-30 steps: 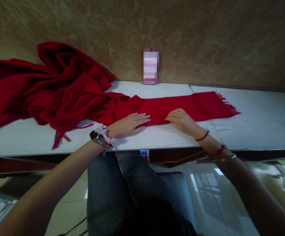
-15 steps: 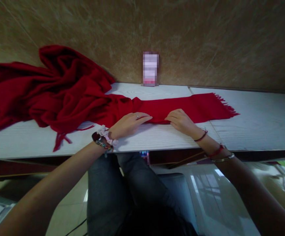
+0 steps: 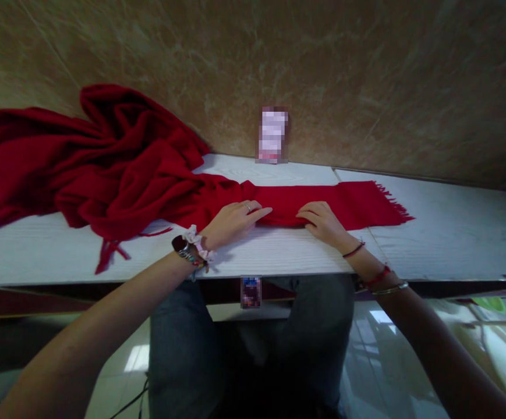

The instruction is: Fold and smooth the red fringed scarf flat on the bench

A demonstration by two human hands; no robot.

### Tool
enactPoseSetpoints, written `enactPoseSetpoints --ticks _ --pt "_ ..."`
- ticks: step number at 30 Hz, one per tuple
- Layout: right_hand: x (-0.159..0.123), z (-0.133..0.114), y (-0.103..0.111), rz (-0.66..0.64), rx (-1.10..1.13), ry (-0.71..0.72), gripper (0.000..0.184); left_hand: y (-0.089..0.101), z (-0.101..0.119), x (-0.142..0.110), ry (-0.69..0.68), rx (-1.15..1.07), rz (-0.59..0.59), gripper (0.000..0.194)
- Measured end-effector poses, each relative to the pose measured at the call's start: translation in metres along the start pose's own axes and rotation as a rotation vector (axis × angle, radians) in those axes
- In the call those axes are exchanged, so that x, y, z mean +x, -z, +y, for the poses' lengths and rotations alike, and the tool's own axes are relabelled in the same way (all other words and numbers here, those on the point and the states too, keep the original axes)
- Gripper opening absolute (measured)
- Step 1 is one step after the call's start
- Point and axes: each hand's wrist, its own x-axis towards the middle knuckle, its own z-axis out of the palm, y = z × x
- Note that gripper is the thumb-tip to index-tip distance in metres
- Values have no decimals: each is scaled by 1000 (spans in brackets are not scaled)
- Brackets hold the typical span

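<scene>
A red fringed scarf (image 3: 279, 201) lies along the white tabletop, with a flat folded strip running right to its fringe and a crumpled heap on the left. My left hand (image 3: 235, 221), with a ring, rests on the near edge of the strip where the wrinkles begin, a finger stretched out to the right. To its right, my right hand (image 3: 325, 221) has its bent fingers closed at the same near edge of the scarf. The undersides of both hands are hidden.
A brown marbled wall (image 3: 322, 87) rises behind the white table (image 3: 453, 233). A blurred-out pale rectangular item (image 3: 272, 134) leans against it. Below the front edge are my legs (image 3: 183, 349), a small blurred-out item (image 3: 251, 292) and a dark cable (image 3: 133, 398).
The camera view has tilted and shifted slightly. My legs have spread apart beneath the table. Both hands remain at nearly the same spots along the scarf's near edge.
</scene>
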Motion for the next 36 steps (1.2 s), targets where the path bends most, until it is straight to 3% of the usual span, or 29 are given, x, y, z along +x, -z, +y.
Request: enactPoseSetpoints --ticks 4,9,23,36 --pt "-4 6 -1 -4 3 -21 14 -1 -1 -2 -2 -5 46 36" --pt "-7 16 -4 63 10 -101 12 -2 -2 -2 -49 -3 5 33" --pt "-3 13 -3 -7 21 -108 13 -1 -3 -1 -81 -58 -16 28" --pt "-2 10 1 -56 55 -118 16 1 -2 0 -116 -64 -137 26"
